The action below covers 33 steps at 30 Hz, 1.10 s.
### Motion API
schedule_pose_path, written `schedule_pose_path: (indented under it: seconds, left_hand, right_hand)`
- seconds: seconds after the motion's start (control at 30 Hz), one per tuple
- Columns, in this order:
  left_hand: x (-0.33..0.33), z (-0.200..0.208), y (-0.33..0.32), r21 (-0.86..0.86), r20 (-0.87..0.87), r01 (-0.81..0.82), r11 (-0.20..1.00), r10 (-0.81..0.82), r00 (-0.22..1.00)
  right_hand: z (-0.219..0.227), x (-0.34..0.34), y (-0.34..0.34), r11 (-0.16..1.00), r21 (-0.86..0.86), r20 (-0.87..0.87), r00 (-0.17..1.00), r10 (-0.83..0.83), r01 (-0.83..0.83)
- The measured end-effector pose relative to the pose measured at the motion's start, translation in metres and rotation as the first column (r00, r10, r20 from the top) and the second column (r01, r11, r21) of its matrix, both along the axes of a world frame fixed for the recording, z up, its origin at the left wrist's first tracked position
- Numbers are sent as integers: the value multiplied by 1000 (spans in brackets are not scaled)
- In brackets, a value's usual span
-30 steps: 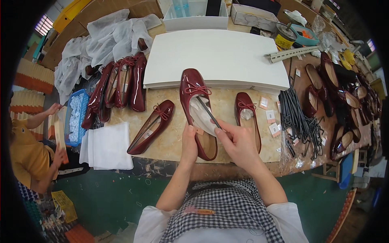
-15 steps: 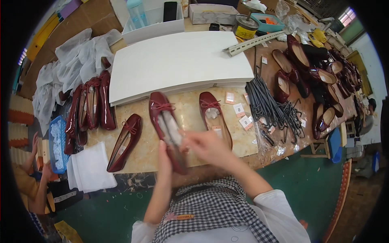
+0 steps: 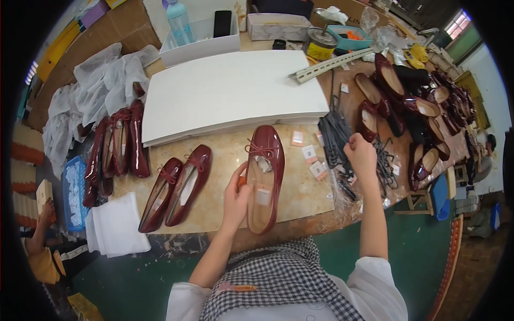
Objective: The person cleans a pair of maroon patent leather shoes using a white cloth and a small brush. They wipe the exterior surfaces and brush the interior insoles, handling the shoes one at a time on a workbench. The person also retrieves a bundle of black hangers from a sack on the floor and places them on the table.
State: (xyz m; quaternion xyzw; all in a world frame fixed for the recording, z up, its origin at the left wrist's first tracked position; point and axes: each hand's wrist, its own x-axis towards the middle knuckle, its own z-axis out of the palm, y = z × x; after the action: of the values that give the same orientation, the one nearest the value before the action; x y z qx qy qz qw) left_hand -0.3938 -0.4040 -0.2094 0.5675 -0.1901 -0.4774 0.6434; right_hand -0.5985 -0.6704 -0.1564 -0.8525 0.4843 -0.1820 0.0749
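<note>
Near the table's front edge, my left hand grips a glossy dark red ballet flat by its left side. Its toe points away from me, with a thin bow, crumpled paper in the toe and a pale tag on the insole. My right hand is at the pile of black bent rods, fingers curled together; whatever they pinch is hidden. Two more red flats, one nearer and one beside it, lie side by side to the left, each with a pale strip inside.
A stack of white sheets lies behind the shoes, a slotted metal strip on its corner. Small tags lie beside the rods. More red flats stand left and right. White cloths lie front left. Another person's arm shows far left.
The flat I was handling now lies at the left beside the other one. My left hand has picked up the flat from the right, and my right hand has moved right to the rods.
</note>
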Motion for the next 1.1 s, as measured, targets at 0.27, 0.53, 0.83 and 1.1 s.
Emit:
schedule_pose_path:
  seconds: [0.27,0.53,0.83,1.1]
  left_hand:
    - [10,34,45,-113,-421,-148,983,88,903]
    - [18,31,42,-106,97,-349,931,359,928]
    - [-12,17,30,-277,72,-412,868,447,892]
    - [35,63,81,-15,850,-261,965,150,505]
  right_hand:
    - [59,69,158,706,534,517,840,163,-465]
    - [57,100,197,517,614,602,777,183,-597]
    - [39,136,220,842,8,580,689,435,-539]
    - [57,95,202,548,573,550,782,294,-609]
